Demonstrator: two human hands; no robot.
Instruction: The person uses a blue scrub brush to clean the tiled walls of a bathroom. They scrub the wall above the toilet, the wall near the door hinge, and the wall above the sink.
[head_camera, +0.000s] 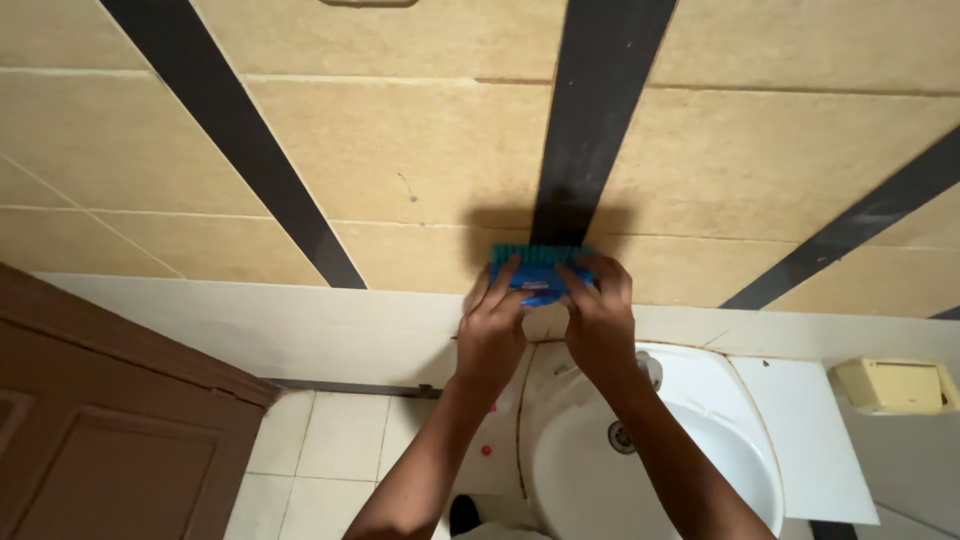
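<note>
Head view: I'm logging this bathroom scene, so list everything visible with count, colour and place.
scrub brush: one, blue with teal bristles, pressed against the wall above the basin
wall tiles: many, beige with black stripes, upper frame
wash basin: one, white, lower right
drain: one, metal, inside the basin
soap dish: one, cream, far right
door: one, brown, lower left
floor tiles: several, off-white, bottom centre
left hand: one, gripping the brush's left end
right hand: one, gripping the brush's right end
</note>
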